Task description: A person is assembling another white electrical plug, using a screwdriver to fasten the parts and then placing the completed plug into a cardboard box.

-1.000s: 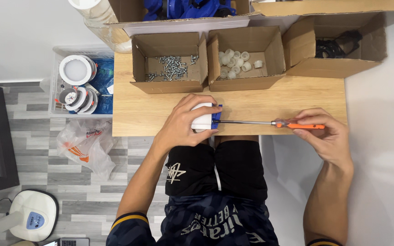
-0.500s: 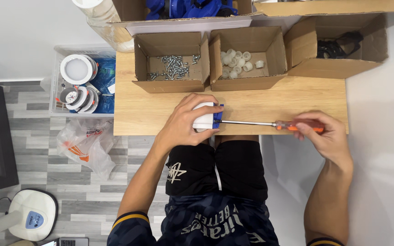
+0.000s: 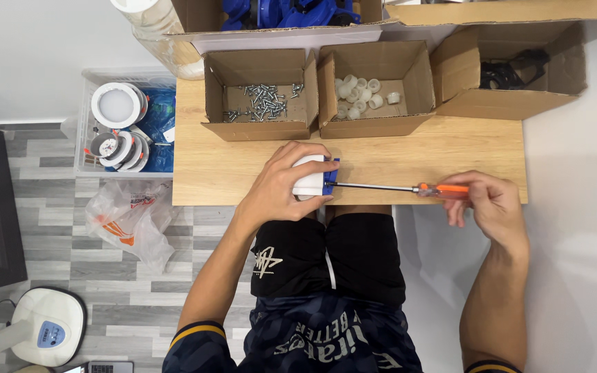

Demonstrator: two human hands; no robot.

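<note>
Left grip (image 3: 281, 185) clamping white part (image 3: 309, 181), right grip (image 3: 488, 204) on screwdriver (image 3: 409, 188), box of screws (image 3: 260, 103) near

A small assembly workstation set up in a room with grey wood-look flooring (image 3: 50, 166) and plain white walls. A narrow wooden worktop (image 3: 243, 173) carries open cardboard boxes used as parts bins: one of loose screws (image 3: 260, 102), one of small white plastic caps (image 3: 357, 97), one of dark parts (image 3: 513, 69). A clear crate (image 3: 91, 76) of round white light fittings (image 3: 115, 105) stands beside the worktop.
</note>
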